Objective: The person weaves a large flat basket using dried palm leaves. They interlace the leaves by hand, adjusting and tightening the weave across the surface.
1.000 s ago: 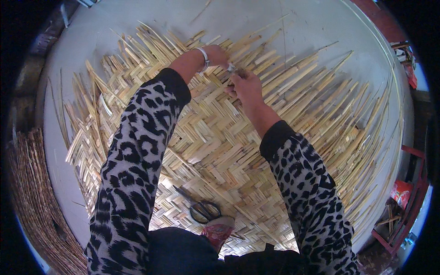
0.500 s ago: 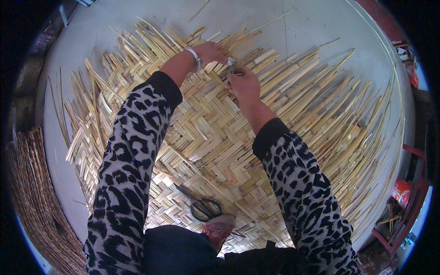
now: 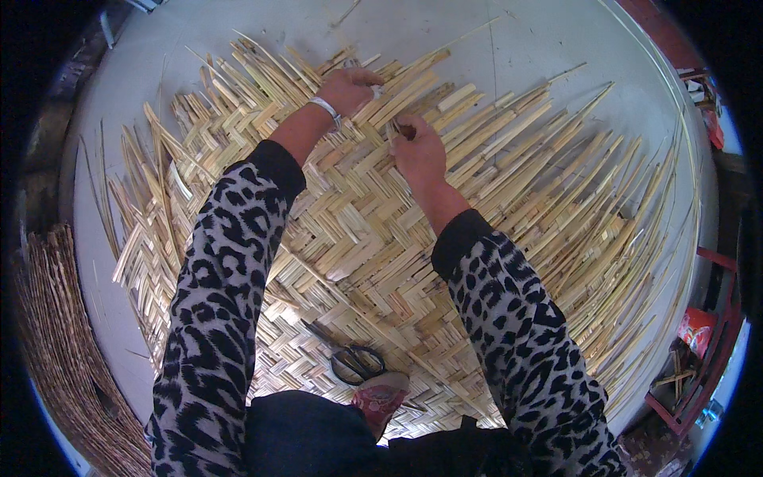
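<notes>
Since the earlier frames, the left hand (image 3: 348, 89) had shifted leftward along the edge of the weave, away from the right hand (image 3: 421, 153); the two, formerly almost meeting, stood apart. Both were at the far part of a herringbone-woven mat (image 3: 358, 226) of flat, straw-coloured strips, which lay spread across the pale floor (image 3: 548, 40) in front of the wearer. Unwoven strip ends (image 3: 517, 127) fanned out along its far and right sides.

Left-hand fingers were bent over the strips, with a small whitish item (image 3: 376, 92) at the tips, too blurred to identify; its grip could not be determined. Right-hand fingers were curled, thumb and forefinger close together beside the strips; whether a strip was pinched could not be told.

A silvery bracelet (image 3: 327, 110) circled the left wrist. Dark-handled scissors (image 3: 358, 364) lay on the near part of the mat, just beside a red-patterned shoe (image 3: 380, 399). Brown ridged material (image 3: 71, 342) stood at far left; a dark-red frame (image 3: 727, 318) and a red packet (image 3: 696, 332) were at far right.
</notes>
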The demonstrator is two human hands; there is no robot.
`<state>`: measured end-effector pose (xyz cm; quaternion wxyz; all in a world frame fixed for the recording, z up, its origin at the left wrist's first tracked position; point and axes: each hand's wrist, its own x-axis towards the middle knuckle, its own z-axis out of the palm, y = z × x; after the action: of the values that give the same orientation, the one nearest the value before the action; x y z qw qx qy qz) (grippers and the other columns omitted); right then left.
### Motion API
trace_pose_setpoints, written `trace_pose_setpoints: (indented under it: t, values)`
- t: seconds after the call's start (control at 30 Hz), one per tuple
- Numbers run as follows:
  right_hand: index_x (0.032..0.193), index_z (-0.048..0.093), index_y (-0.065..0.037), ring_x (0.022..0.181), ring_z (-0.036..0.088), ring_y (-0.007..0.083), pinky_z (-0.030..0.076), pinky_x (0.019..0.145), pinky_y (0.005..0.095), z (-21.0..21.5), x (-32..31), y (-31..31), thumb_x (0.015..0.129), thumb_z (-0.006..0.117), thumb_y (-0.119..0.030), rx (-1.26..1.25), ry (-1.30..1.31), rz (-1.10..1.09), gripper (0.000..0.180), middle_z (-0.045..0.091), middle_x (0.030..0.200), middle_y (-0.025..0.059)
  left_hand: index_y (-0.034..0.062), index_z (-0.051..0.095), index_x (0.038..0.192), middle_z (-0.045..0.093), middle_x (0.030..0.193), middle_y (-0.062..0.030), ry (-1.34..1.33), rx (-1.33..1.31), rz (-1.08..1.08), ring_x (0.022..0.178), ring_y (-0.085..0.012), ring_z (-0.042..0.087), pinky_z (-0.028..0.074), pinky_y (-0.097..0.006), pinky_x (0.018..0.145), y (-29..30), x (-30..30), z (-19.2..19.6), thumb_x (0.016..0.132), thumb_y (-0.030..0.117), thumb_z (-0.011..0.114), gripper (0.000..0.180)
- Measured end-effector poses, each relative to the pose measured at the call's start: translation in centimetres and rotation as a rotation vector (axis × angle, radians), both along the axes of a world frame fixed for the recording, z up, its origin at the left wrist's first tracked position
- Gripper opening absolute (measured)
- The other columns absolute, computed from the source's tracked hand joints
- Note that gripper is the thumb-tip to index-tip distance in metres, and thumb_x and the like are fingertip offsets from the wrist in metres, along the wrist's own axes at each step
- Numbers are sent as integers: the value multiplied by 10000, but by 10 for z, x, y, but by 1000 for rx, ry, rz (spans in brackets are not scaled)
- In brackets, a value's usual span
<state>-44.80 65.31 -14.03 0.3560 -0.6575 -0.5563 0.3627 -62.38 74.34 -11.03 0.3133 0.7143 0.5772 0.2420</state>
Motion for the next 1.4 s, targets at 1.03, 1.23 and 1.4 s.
trace_pose_setpoints:
  t: [1.03, 1.23, 1.4]
  values:
    - [1223, 537, -41, 1185, 477, 376, 393, 990, 478, 88, 99, -297, 788, 623, -173, 161, -507, 788, 462, 500, 1294, 187, 50, 599, 1121, 547, 1248, -152, 720, 408, 58, 1108, -366, 542, 459, -479, 928, -98, 8, -15, 854, 234, 547, 329]
    - [1160, 568, -70, 1184, 491, 301, 452, 895, 449, 68, 138, -396, 785, 602, -181, -73, -740, 688, 393, 528, 1258, 110, 68, 609, 1019, 602, 1072, -137, 659, 254, -25, 987, -350, 588, 477, -472, 831, -141, 26, 2, 860, 238, 544, 242]
    - [1091, 563, -75, 986, 586, 335, 493, 768, 431, 58, 147, -397, 806, 621, -151, -152, -503, 444, 300, 594, 1101, 146, 83, 614, 894, 637, 863, -145, 137, 368, -377, 799, -373, 612, 474, -502, 694, -286, 93, 25, 840, 208, 545, 152]
